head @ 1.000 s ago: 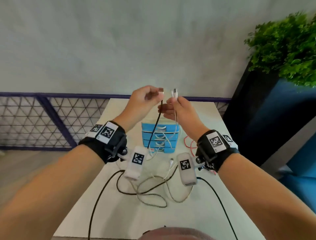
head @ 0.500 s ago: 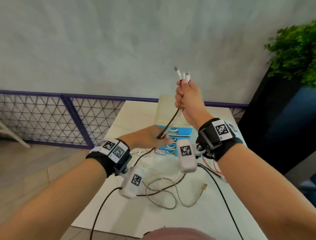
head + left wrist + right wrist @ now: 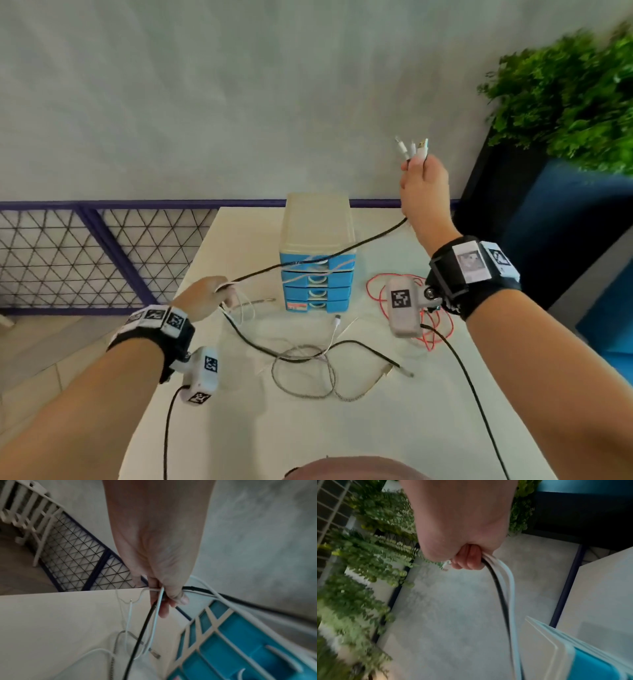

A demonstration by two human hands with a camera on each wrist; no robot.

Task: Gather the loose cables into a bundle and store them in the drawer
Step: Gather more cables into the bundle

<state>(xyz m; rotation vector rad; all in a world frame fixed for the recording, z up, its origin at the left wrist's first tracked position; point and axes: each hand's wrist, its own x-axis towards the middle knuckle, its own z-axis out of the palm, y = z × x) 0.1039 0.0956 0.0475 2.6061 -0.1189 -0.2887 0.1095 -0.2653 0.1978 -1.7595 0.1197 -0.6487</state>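
Note:
My right hand (image 3: pixel 423 185) is raised high at the right and grips the plug ends (image 3: pixel 412 148) of one black and two white cables (image 3: pixel 503 588) in a fist. The cables (image 3: pixel 325 257) stretch down to the left, across the front of the blue drawer unit (image 3: pixel 317 274). My left hand (image 3: pixel 205 298) is low at the table's left side, its fingers curled round the same black and white cables (image 3: pixel 159 597). From there the cables hang to the white table (image 3: pixel 308 428). A braided grey cable (image 3: pixel 308 380) lies looped on the table. A red cable (image 3: pixel 435 329) lies at the right.
The drawer unit has several shut blue drawers and a cream top. A purple-framed mesh fence (image 3: pixel 85 257) runs behind the table at the left. A green plant (image 3: pixel 565 96) on a dark planter stands at the right. A white folding chair (image 3: pixel 29 520) stands beyond the fence.
My right hand has swung up and to the right with the plug ends. My left hand has slid down the cables to the left, pulling them taut across the drawer unit.

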